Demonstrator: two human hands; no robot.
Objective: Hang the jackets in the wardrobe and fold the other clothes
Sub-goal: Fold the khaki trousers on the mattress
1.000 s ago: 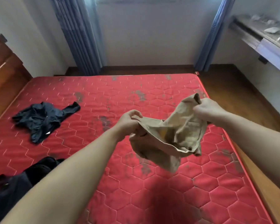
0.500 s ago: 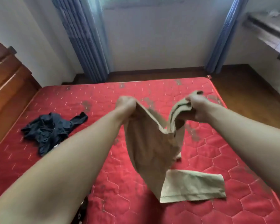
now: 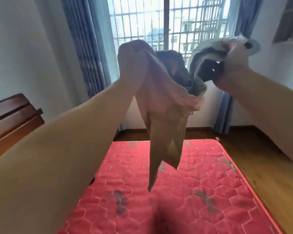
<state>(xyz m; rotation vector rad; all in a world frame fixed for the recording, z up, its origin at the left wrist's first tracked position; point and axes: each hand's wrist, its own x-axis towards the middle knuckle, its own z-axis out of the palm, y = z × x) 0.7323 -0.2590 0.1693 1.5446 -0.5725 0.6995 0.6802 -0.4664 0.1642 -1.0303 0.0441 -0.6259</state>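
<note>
Aloft above red quilted mattress [image 3: 201, 191]: crumpled khaki cotton garment [image 3: 162, 119], gripped by left hand [image 3: 134, 65] and right hand [image 3: 233, 56].

Lighting: daylight, single source, the barred window [image 3: 169, 22] ahead of us; its panes are overexposed to near white.

Backlighting: we note the garment [image 3: 161, 105] and both hands, left hand [image 3: 132, 61] and right hand [image 3: 233, 59], darkened and low in contrast against that glare.

Shadow: a soft dark patch on the red mattress [image 3: 210, 191] at the lower centre.

Blur: we find motion smear on the right hand and the cloth beside it; fine detail is lost there.

Distortion: wide-angle; walls and curtains [image 3: 85, 48] lean at the edges, forearms swell near the frame.
</note>
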